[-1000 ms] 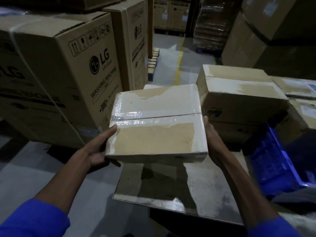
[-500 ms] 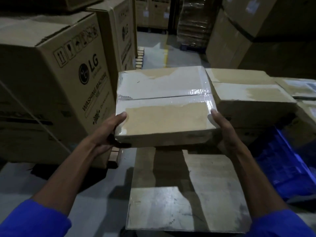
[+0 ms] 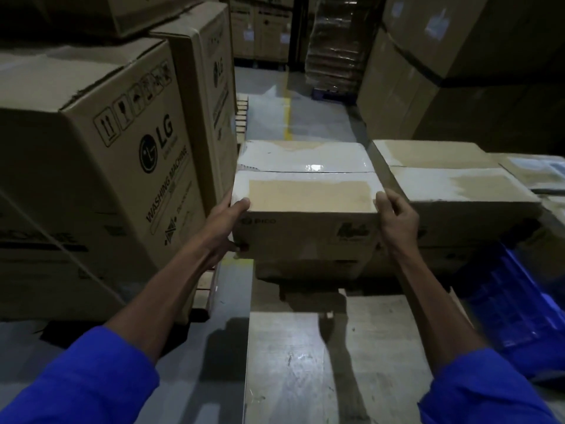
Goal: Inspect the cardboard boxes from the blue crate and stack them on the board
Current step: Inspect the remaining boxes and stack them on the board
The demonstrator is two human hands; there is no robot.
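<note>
From the head camera I see the cardboard box (image 3: 305, 194) held level between both hands, its taped top face up and its long axis running left to right across the view. The printed front side faces me. It sits on or just above another box (image 3: 308, 267) below it; I cannot tell if they touch. A neighbour box (image 3: 452, 182) of the same height stands just to the right of the held box.

My left hand (image 3: 226, 231) presses the left end of the box, with the thumb on the top edge; its other fingers are hidden behind the box. My right hand (image 3: 397, 218) grips the right front corner, fingers (image 3: 386, 200) curled over the top edge.

The board (image 3: 336, 362) lies below the box, nearer to me. The blue crate (image 3: 519, 301) is low to the right of the box, partly cut off and dark. Large washing machine cartons (image 3: 107, 179) stand left of the box.
</note>
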